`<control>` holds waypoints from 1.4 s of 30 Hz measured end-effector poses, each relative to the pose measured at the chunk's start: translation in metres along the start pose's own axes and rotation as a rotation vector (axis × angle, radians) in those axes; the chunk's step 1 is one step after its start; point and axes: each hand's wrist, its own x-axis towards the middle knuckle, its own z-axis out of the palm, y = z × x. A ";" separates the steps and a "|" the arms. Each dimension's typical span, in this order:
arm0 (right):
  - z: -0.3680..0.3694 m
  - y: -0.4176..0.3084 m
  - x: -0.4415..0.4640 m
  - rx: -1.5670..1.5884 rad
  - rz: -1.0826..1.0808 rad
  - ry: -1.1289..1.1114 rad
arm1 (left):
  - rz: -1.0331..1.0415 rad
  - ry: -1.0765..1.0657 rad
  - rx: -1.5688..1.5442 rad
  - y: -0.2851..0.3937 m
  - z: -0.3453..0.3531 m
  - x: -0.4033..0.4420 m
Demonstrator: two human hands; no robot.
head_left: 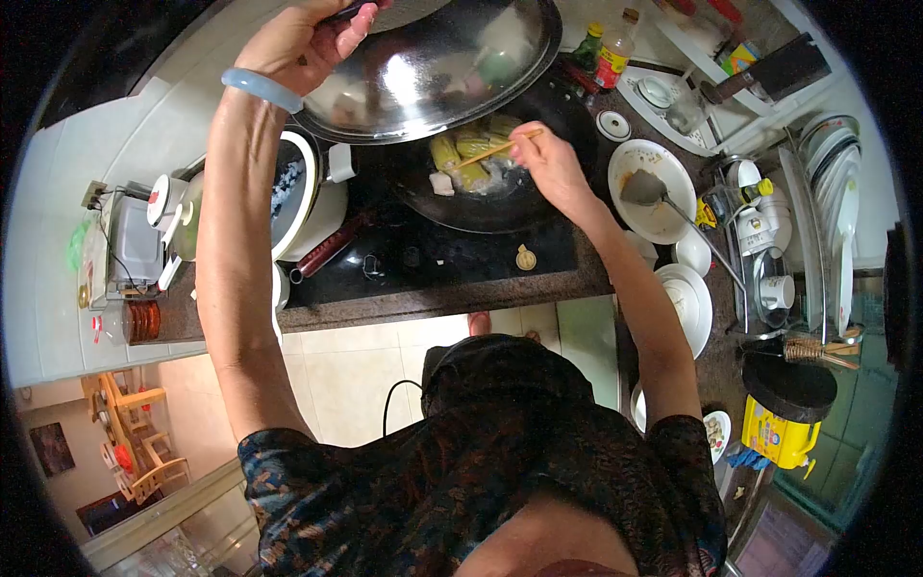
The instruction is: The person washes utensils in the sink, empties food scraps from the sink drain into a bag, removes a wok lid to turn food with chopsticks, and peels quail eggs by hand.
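Note:
Raised at the top left, my left hand grips the dark knob of a large shiny lid, which is tilted above the wok. My right hand pinches wooden chopsticks whose tips touch the food in the wok. Yellow-green pieces lie in the wok with a small whitish piece at their left. The lid hides the wok's far side.
Left of the wok stands a white pot. A white bowl with a spatula is at the right, near stacked bowls. Bottles stand behind. The counter edge runs in front.

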 end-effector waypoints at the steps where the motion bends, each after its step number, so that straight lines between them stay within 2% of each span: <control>1: -0.004 0.002 0.000 -0.139 -0.007 0.069 | 0.011 0.039 -0.005 0.000 0.002 -0.001; 2: -0.011 0.005 0.004 -0.348 -0.153 0.177 | 0.022 0.081 -0.013 0.000 0.001 -0.002; 3: -0.016 -0.009 0.003 -0.416 -0.201 0.230 | 0.020 0.089 -0.015 0.000 -0.002 -0.002; 5: -0.021 -0.018 0.004 -0.299 -0.125 0.140 | -0.015 0.033 0.011 0.000 -0.007 0.001; 7: -0.006 -0.024 0.005 -0.101 -0.144 0.114 | -0.009 0.057 0.010 -0.001 -0.004 0.001; 9: 0.012 -0.004 0.010 0.210 -0.072 0.017 | 0.001 0.080 0.010 0.000 -0.001 0.001; 12: 0.019 0.012 0.012 0.127 -0.062 0.017 | 0.004 0.072 0.036 -0.001 -0.005 0.002; 14: 0.008 0.017 0.012 0.033 -0.002 0.116 | -0.015 0.057 0.022 -0.002 -0.011 0.005; 15: -0.001 -0.008 0.007 -0.178 0.055 0.178 | -0.015 0.059 0.020 -0.003 -0.011 0.004; 17: -0.017 -0.009 0.004 -0.261 0.044 0.193 | 0.007 0.055 0.002 -0.005 -0.010 0.002; 19: -0.020 -0.017 -0.004 -0.206 0.018 0.210 | 0.003 0.057 0.001 -0.006 -0.010 0.003; 21: -0.010 -0.027 -0.011 -0.096 -0.090 0.170 | -0.004 0.051 0.006 -0.007 -0.016 0.012; 22: 0.002 -0.029 -0.017 0.095 -0.074 0.131 | 0.018 -0.027 0.055 -0.006 -0.025 0.022; 23: 0.012 -0.026 -0.018 0.154 -0.093 0.062 | 0.040 -0.105 0.104 -0.008 -0.033 0.031; 25: 0.027 -0.026 -0.017 0.056 -0.096 -0.011 | 0.045 -0.093 0.126 -0.009 -0.032 0.034; 27: 0.032 -0.010 -0.014 0.051 -0.105 -0.009 | 0.055 -0.069 0.144 -0.010 -0.029 0.031; 29: 0.023 -0.001 -0.014 -0.142 -0.024 0.023 | 0.056 -0.155 0.073 -0.014 -0.023 0.026; 31: 0.015 -0.019 -0.026 -0.202 -0.082 0.049 | 0.082 -0.137 0.088 -0.017 -0.023 0.024; 34: 0.019 -0.018 -0.037 0.073 -0.125 -0.063 | 0.062 -0.106 0.067 -0.019 -0.005 0.023; 35: 0.019 -0.017 -0.041 0.078 -0.094 -0.108 | 0.060 -0.102 0.086 -0.023 0.002 0.017; 38: 0.003 -0.014 -0.049 -0.164 -0.069 0.026 | 0.041 -0.152 0.095 -0.028 0.015 0.006; 39: -0.005 -0.014 -0.053 -0.119 -0.032 0.084 | 0.021 -0.138 0.102 -0.031 0.017 0.006; 42: -0.040 -0.017 -0.065 -0.094 -0.103 0.319 | 0.003 -0.065 0.110 -0.044 0.023 0.003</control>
